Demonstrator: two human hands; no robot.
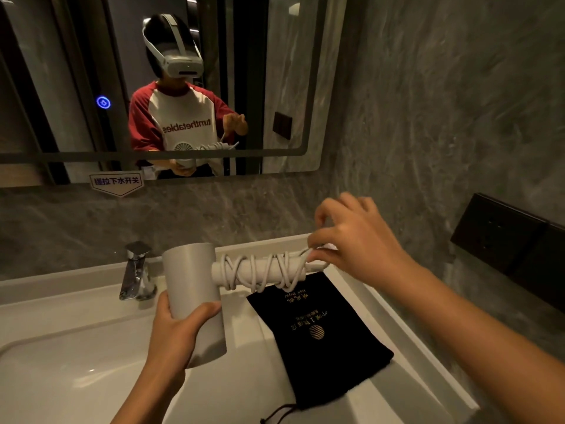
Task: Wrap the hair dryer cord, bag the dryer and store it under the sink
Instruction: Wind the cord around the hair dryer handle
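A pale grey hair dryer (192, 289) is held above the sink counter, barrel upright, handle pointing right. My left hand (174, 325) grips the lower part of the barrel. The white cord (269, 270) is wound in several crossing loops around the handle. My right hand (357, 240) pinches the cord's end at the tip of the handle, thumb and fingers closed on it. A black drawstring bag (321, 341) with gold print lies flat on the counter under the handle, its drawstring trailing toward me.
The white basin (61, 377) lies at the lower left with a chrome faucet (136, 270) behind it. A mirror (275, 87) hangs above, reflecting a person. Dark wall sockets (501, 234) sit on the grey marble wall at the right.
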